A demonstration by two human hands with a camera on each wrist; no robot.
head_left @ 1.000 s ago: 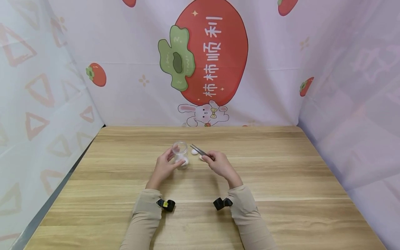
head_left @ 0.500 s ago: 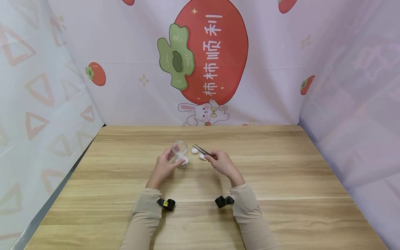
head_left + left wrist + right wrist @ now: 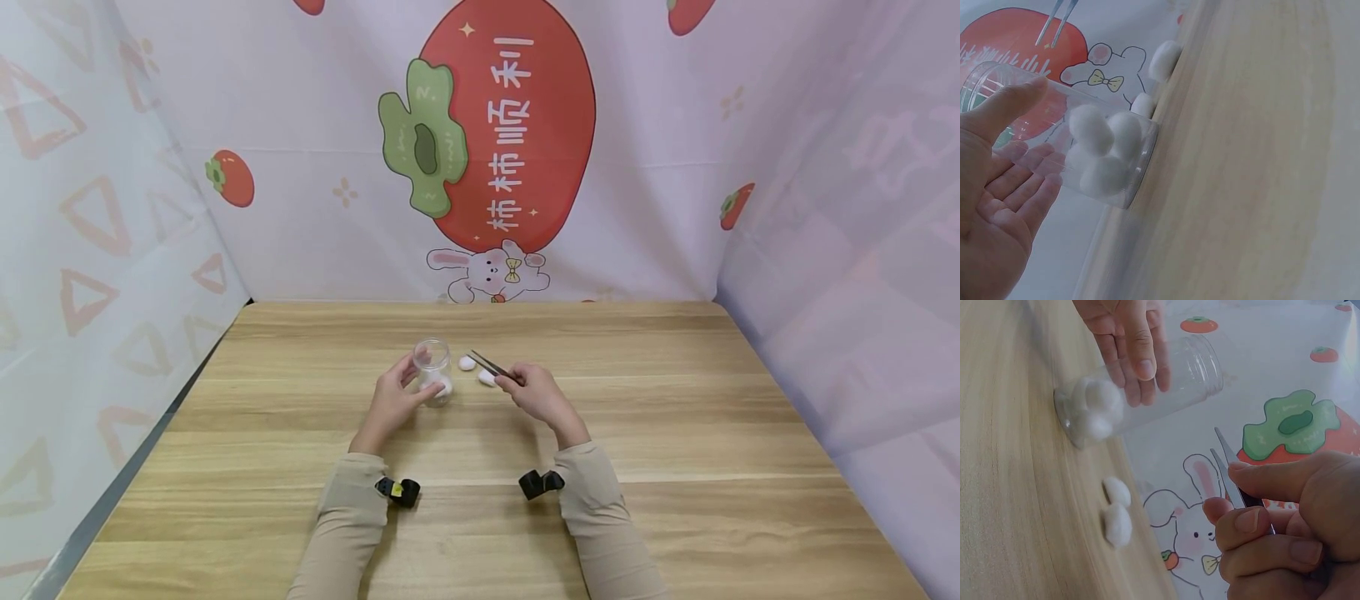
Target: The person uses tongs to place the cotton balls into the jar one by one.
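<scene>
A clear open-topped jar (image 3: 432,358) stands upright on the table with several white cotton balls (image 3: 1107,147) in its lower part. My left hand (image 3: 393,400) holds it from the left, thumb on the near side and fingers behind. Tweezers (image 3: 491,364) are pinched in my right hand (image 3: 538,393), their tips apart with nothing between them, as the right wrist view shows. Right of the jar lie two loose cotton balls, the farther one (image 3: 467,363) left of the tweezers and the nearer one (image 3: 487,378) beside my right fingertips.
The wooden table (image 3: 675,467) reaches back to a printed cloth (image 3: 637,167), and more cloth hangs at both sides. Each sleeve carries a small black wrist camera, the left one (image 3: 405,492) and the right one (image 3: 534,484).
My right hand and the tweezers have shifted slightly to the right, away from the jar, uncovering more of the nearer loose cotton ball. My left hand and the jar stay in place.
</scene>
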